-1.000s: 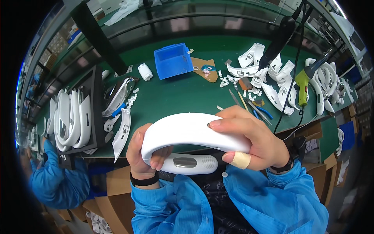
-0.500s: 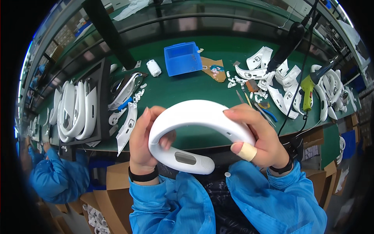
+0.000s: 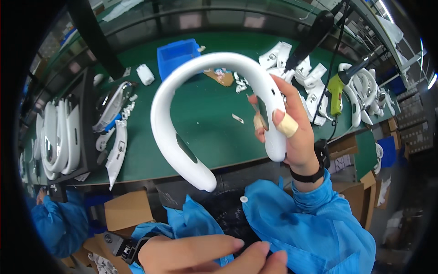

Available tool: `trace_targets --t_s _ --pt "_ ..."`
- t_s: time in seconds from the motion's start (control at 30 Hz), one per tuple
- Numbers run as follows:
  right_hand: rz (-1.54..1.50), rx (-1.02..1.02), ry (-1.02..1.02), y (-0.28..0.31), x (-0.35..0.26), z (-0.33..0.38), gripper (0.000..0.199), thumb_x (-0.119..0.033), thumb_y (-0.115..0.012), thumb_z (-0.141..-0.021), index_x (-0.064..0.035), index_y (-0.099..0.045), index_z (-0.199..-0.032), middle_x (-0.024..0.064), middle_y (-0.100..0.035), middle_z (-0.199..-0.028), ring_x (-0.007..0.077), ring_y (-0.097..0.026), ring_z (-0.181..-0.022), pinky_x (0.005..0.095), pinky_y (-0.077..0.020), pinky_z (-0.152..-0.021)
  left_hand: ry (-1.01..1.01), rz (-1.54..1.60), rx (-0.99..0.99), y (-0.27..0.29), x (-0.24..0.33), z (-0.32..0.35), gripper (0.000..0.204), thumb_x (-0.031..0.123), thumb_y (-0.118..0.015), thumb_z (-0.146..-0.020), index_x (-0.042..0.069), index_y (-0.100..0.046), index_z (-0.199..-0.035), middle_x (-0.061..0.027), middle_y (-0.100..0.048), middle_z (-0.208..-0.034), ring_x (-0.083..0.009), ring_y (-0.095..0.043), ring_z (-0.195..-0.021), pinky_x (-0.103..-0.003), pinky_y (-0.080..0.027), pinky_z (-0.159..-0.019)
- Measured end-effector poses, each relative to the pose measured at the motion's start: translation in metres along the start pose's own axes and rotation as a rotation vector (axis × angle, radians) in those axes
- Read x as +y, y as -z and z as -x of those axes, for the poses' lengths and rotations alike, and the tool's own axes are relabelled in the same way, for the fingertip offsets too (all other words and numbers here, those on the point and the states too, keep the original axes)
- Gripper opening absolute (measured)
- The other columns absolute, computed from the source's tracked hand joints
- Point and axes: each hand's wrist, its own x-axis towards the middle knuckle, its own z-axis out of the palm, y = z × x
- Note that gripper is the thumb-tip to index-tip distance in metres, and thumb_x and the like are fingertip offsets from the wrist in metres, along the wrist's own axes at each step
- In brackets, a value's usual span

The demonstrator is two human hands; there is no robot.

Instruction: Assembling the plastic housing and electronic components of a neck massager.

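Observation:
A white U-shaped neckband [image 3: 163, 107] with dark oval inserts near both ends is raised over the green table, its curve up and its ends down. My right hand [image 3: 299, 132] grips its right arm, thumb on the outer face and fingers behind; a tan bandage [image 3: 287, 125] wraps the thumb. Low in the view, in front of my body, my left hand [image 3: 200, 256] is off the neckband, fingers stretched out and nothing visible in them. Inside the curve, a small white piece [image 3: 237, 118] lies on the table.
A blue bin [image 3: 166, 64] stands at the back. White shell parts [image 3: 315, 96] and a green electric screwdriver [image 3: 336, 93] lie at right, under a hanging black tool [image 3: 315, 34]. Finished-looking neckbands [image 3: 57, 137] fill a black tray at left. A co-worker's blue sleeve [image 3: 64, 223] shows lower left.
My left hand has let go of the neckband and dropped toward my body. My right hand has lifted and turned the neckband upright. The view has shifted, so the table things appear farther left.

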Motion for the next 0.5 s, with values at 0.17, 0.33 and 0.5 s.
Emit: trace_targets --t_s 0.17,0.33,0.5 --pt "-0.083 0.034 -0.026 -0.008 0.007 -0.004 0.058 -0.016 -0.057 -0.1 -0.0106 -0.035 -0.154 0.0166 -0.056 -0.126 0.0134 -0.059 -0.078 0.028 -0.0517 -0.065 0.305 -0.152 0.166 -0.013 0.023 -0.012 0.006 0.032 -0.072 -0.078 0.032 -0.075 -0.083 0.0128 -0.064 -0.08 -0.0086 -0.056 -0.075 -0.022 -0.043 -0.062" --pt "-0.1 0.134 -0.027 0.003 0.007 0.002 0.056 -0.015 -0.055 -0.101 -0.0114 -0.035 -0.153 0.0154 -0.057 -0.125 0.0131 -0.06 -0.077 0.0276 -0.0528 -0.064 0.475 -0.244 0.065 -0.003 0.045 -0.007 0.011 0.033 -0.073 -0.084 0.025 -0.076 -0.091 0.0051 -0.061 -0.08 -0.0106 -0.054 -0.071 -0.025 -0.043 -0.058" --pt "-0.089 0.073 -0.047 -0.001 0.015 0.001 0.06 -0.019 -0.055 -0.102 -0.0135 -0.031 -0.156 0.0199 -0.057 -0.129 0.0173 -0.061 -0.079 0.0304 -0.0538 -0.063 0.087 -0.091 -0.281 0.04 0.022 0.011 0.02 0.038 -0.069 -0.092 0.02 -0.076 -0.098 -0.003 -0.062 -0.083 -0.0125 -0.055 -0.07 -0.027 -0.042 -0.053"
